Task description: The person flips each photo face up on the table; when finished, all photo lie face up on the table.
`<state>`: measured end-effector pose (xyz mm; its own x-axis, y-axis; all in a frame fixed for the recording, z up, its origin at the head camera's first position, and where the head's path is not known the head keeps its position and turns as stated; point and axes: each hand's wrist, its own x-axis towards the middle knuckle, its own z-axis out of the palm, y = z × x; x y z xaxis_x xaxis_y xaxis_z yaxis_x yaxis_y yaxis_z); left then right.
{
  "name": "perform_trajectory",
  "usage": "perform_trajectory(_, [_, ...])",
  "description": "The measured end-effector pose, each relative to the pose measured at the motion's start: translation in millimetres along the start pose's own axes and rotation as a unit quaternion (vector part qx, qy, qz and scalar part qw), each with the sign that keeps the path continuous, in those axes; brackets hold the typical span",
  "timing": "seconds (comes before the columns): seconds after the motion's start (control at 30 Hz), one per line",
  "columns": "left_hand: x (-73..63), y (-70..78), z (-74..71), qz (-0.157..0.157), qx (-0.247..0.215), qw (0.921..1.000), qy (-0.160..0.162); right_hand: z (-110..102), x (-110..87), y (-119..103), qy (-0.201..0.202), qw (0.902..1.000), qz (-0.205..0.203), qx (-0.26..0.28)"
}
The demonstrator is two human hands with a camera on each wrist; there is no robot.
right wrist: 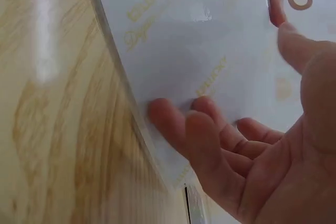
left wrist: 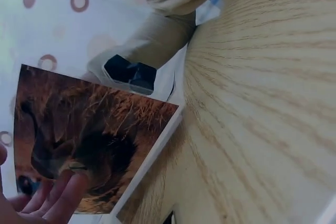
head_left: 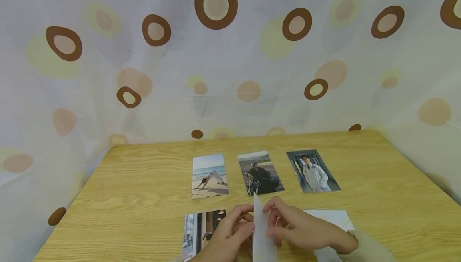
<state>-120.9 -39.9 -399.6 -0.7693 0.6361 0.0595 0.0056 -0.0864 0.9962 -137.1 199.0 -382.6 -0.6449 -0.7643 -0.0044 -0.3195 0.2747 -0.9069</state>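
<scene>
Both hands hold a photo print [head_left: 264,234] on edge between them, over the near middle of the table. Its picture side, a dark, long-necked bird among brown grass, faces the left hand in the left wrist view. Faint yellow lettering marks the white back in the right wrist view. My left hand [head_left: 230,232] has its fingertips on the picture face. On the other side, the bent fingers of my right hand [head_left: 300,226] touch the white back [right wrist: 173,66]. A street-scene photo [head_left: 191,234] lies partly hidden by the left hand.
Farther back on the wooden table [head_left: 144,182] lie a beach yoga photo [head_left: 210,176], a motorcycle photo [head_left: 260,174] and a photo of a doctor [head_left: 313,171] in a row. A white sheet [head_left: 336,219] lies partly under the right forearm. A patterned curtain [head_left: 248,54] hangs behind.
</scene>
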Motion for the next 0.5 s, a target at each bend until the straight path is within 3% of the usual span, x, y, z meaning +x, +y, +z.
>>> perform_trajectory(0.2, [4.5, 0.4, 1.2, 0.033, 0.087, 0.9931, -0.071, -4.3, -3.1, -2.8, -0.020, 0.9919, 0.044, 0.118])
perform_trajectory(0.37, [11.4, -5.9, 2.9, 0.093, 0.203, 0.9684, -0.111, -14.1, -10.8, -3.4, -0.041, 0.9812, 0.080, 0.171])
perform_trajectory(0.43, [13.4, -8.2, 3.2, 0.112, 0.248, 0.9546, -0.122, -19.1, -15.4, -4.5, -0.048, 0.9797, 0.102, 0.166])
perform_trajectory(0.5, [14.4, -9.5, 2.7, 0.108, 0.287, 0.9417, -0.138, -22.0, -18.5, -6.8, -0.032, 0.9823, 0.137, 0.124])
